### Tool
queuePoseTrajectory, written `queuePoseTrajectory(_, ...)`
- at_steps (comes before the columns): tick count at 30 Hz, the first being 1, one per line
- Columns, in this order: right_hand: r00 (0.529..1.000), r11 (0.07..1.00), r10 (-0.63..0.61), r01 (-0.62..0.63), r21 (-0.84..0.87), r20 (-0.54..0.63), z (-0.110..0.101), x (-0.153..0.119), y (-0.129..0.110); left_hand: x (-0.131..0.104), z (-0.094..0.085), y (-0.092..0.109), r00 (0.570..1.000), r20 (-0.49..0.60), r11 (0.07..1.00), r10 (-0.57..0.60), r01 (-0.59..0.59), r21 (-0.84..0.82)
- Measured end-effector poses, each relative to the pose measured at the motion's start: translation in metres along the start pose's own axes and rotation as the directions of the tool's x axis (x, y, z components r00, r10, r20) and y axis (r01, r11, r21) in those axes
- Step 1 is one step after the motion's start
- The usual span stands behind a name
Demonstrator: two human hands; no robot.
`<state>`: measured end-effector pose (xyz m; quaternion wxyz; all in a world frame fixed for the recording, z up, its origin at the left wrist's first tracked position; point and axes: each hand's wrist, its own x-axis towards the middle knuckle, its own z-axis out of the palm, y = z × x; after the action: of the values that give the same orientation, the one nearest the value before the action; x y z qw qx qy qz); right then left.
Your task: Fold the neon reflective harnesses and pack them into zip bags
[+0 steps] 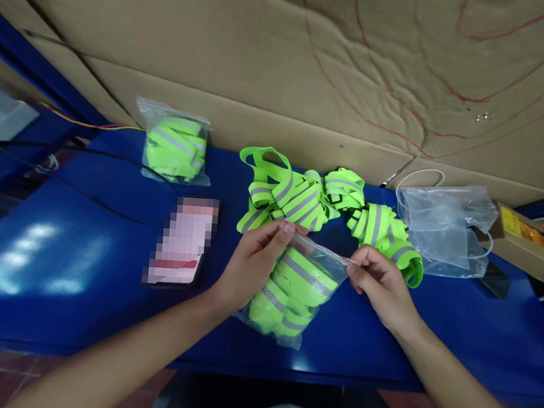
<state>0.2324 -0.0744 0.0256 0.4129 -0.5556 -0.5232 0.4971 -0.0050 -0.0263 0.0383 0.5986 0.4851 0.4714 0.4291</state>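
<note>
A clear zip bag (pixel 337 272) hangs tilted between my hands over the table's front half. Inside it lies a folded neon yellow-green strap (pixel 301 277) with grey reflective stripes. My left hand (pixel 254 252) pinches the top edge of the bag at its left end, thumb on top. At the other end, my right hand (pixel 378 283) grips the red-lined zip edge between thumb and fingers. Just behind the bag, several loose bundles of the same reflective strap (pixel 300 196) lie heaped, one of them (pixel 379 227) close to my right hand.
A filled zip bag (pixel 176 147) leans by the cardboard wall (pixel 195 37) at the back left. A phone (pixel 183 241) lies on the blue table (pixel 106 317), with black cables nearby. Right, clear empty bags (pixel 448 216), a dark flat object (pixel 494 280) and a cardboard box (pixel 525 246).
</note>
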Motion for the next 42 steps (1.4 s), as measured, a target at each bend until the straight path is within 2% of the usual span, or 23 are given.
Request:
queuePoseTrajectory(5,1.000,0.999,-0.011,0.012,-0.036,0.023,0.0034,-0.0023,0.0016,-0.0009,0.0010,0.0010,0.999,0.050,1.000,-0.005,0.005,0.000)
queuePoseTrajectory(10,0.999,0.999,-0.038,0.038,0.029,-0.001,0.0048,-0.0027,0.0054,-0.0031,0.0029,-0.0002,0.997,0.068,1.000,-0.027,0.028,-0.013)
queuePoseTrajectory(13,1.000,1.000,-0.004,0.003,0.025,0.018,0.0061,-0.0033,0.0041,-0.0032,0.0033,-0.0019,0.997,0.075,0.999,-0.029,0.031,-0.021)
queuePoseTrajectory(18,0.999,0.999,-0.030,0.031,-0.016,0.027,0.0065,-0.0032,-0.0018,-0.0025,0.0026,-0.0036,0.982,0.188,0.999,0.029,-0.031,0.007)
queuePoseTrajectory(23,0.999,1.000,-0.009,0.011,-0.023,0.052,0.0057,-0.0034,-0.0039,-0.0043,0.0023,-0.0032,0.974,0.221,0.997,0.052,-0.064,0.048)
queuePoseTrajectory(28,0.996,0.998,-0.008,0.012,-0.054,0.085,0.0065,-0.0046,-0.0035,-0.0059,0.0024,-0.0024,0.943,0.334,0.998,-0.003,-0.020,0.064)
queuePoseTrajectory(34,0.996,0.991,-0.018,0.029,-0.129,0.089,0.0079,-0.0063,-0.0024,-0.0066,0.0014,-0.0030,0.920,0.390,0.996,-0.041,0.009,0.083)
queuePoseTrajectory(42,0.996,0.994,-0.001,0.010,-0.108,0.084,0.0083,-0.0068,-0.0034,-0.0072,0.0025,-0.0054,0.897,0.439,0.996,-0.061,0.028,0.081)
